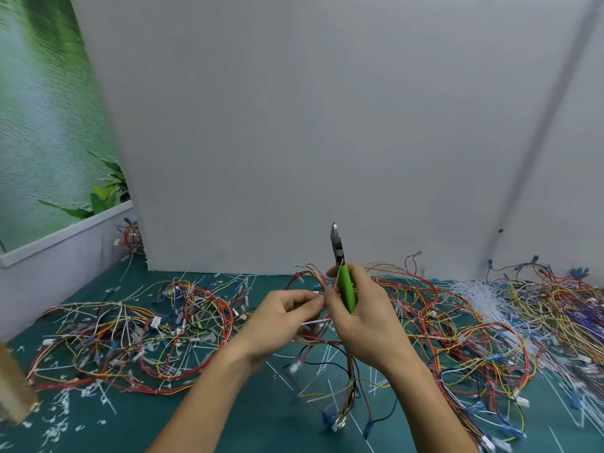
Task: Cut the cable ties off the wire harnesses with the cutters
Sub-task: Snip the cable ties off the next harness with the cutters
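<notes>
Cutters [346, 289]: green handles, dark metal head. Wire harnesses [130, 338]: red, yellow, black, blue strands. Cable ties [470, 289]: white. Bench [157, 420]: teal, white grid lines. Backboard [327, 125]: plain grey.

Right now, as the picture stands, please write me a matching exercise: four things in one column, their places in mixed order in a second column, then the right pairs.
Things
1. cutters
2. held wire harness
3. pile of white cable ties
4. red-looped harness

Places
A. on the green mat, far right
B. gripped in the right hand, tip up
C. on the mat, left of the left hand
D. hanging below both hands

Pairs: 1-B, 2-D, 3-A, 4-C
</notes>
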Available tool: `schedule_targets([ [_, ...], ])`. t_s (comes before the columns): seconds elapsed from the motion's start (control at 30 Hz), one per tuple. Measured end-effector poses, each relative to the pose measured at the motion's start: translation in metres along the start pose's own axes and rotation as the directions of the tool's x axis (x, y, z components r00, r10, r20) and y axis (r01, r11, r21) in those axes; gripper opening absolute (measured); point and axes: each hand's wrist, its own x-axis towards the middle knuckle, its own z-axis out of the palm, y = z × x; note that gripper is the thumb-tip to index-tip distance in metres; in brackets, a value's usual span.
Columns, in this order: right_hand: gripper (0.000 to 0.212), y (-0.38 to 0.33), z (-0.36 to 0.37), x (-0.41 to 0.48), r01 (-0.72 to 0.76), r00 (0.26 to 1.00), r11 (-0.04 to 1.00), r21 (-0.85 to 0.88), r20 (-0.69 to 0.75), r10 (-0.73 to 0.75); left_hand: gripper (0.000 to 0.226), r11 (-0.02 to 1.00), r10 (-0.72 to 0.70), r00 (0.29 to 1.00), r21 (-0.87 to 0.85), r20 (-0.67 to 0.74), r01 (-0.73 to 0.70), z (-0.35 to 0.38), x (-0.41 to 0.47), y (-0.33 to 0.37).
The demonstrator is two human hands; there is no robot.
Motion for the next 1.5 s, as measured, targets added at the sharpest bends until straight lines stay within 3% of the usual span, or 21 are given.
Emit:
schedule_targets([
  [0.2,0.017,0.001,-0.008,0.002,-0.070,0.997,0.992,0.108,-0.019,0.072,0.016,0.995,0.011,0.992,-0.101,-0.127,-0.023,0.002,0.002,0.000],
  [0.57,0.020,0.001,-0.012,0.005,-0.175,0.977,0.957,0.232,-0.075,0.197,0.013,0.993,0.117,0.973,0.050,-0.198,-0.109,0.003,0.002,-0.002],
  [0.67,0.020,-0.001,-0.009,0.006,-0.241,0.960,0.906,0.349,-0.055,0.276,0.016,0.999,0.043,0.987,0.024,-0.157,-0.040,0.007,0.002,-0.005],
  [0.77,0.019,-0.002,-0.008,0.006,-0.259,0.955,0.878,0.402,-0.032,0.296,0.019,0.993,0.011,0.997,-0.118,-0.079,-0.020,0.009,0.002,-0.004],
  [0.87,0.019,-0.001,-0.009,0.006,-0.265,0.956,0.868,0.420,-0.002,0.293,0.023,0.984,0.032,0.999,-0.173,-0.040,-0.038,0.011,0.000,0.001],
  [1.0,0.021,0.000,-0.009,0.006,-0.246,0.959,0.883,0.399,-0.029,0.280,0.020,0.985,0.061,0.989,-0.150,-0.135,-0.082,0.016,-0.001,0.002],
  [1.27,0.021,0.005,-0.013,0.008,-0.266,0.956,0.890,0.371,-0.017,0.293,0.014,0.979,0.120,0.979,-0.146,-0.163,-0.144,0.017,0.002,-0.002],
  [1.4,0.018,0.002,-0.007,0.007,-0.293,0.952,0.843,0.450,0.053,0.302,0.024,0.968,0.114,0.982,-0.206,-0.151,-0.144,0.017,0.002,-0.005],
  [1.5,0.018,0.000,-0.005,0.007,-0.372,0.922,0.725,0.580,0.140,0.362,0.020,0.951,0.100,0.987,-0.280,-0.123,-0.131,0.017,0.001,-0.006],
])
